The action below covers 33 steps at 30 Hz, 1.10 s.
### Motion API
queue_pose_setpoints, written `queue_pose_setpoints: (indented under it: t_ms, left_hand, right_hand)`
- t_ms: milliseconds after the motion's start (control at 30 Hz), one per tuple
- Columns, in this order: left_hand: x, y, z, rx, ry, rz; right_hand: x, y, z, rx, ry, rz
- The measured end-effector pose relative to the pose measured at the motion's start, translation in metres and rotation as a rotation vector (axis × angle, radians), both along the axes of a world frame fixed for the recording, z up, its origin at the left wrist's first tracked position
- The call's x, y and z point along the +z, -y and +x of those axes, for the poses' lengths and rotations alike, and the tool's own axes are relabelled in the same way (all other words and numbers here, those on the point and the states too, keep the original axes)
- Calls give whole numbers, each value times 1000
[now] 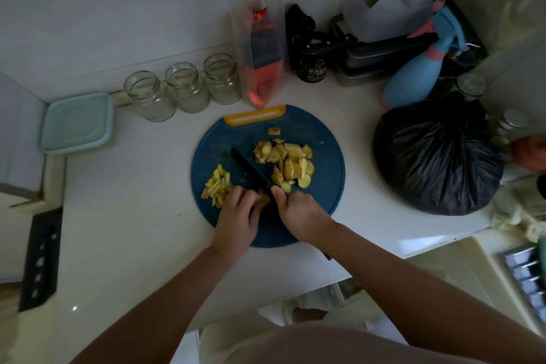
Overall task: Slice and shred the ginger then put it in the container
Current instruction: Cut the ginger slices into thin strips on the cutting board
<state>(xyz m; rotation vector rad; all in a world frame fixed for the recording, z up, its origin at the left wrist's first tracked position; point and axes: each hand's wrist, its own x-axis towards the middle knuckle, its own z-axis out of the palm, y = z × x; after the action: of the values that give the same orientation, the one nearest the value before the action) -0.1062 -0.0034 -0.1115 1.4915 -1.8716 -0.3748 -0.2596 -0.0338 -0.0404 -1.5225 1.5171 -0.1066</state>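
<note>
Nearest, the right hand [298, 213] grips the black-bladed knife [251, 170]; the left hand [239, 210], fingers curled, pins a small stack of ginger [263, 199] on the round blue plastic cutting board [328, 186]; pale yellow ginger slices [286, 162] lie right of the blade, thin ginger shreds [217, 183] left; best to keep the fingertips tucked and the cuts narrow and parallel.

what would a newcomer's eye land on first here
The blue cutting board at the centre: over its near edge the right hand holds a black knife, and the left hand holds a ginger piece beside it. Yellow ginger slices lie right of the blade, shreds left. A black bag sits at the right.
</note>
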Motion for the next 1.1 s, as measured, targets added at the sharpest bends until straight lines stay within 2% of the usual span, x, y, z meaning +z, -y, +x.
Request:
queue_pose_setpoints:
  t_ms: [267,433,733,867,1100]
  left_hand:
    - [0,-6,-8,90,-15,49]
    - [3,-7,-6,55,-34,16]
    - [0,-8,-5,91,-4,74]
    - [3,-4,-5,108,-70,114]
    - [2,-5,-1,25,-77,119]
  right_hand:
    - [-5,-6,4,-58,19,-25]
    - [8,-22,-14,64,25,-64]
    - [9,-39,-21,108,-45,-164]
    - [9,-40,-18,90,-81,-155]
    - [11,-40,-15,8,-67,-58]
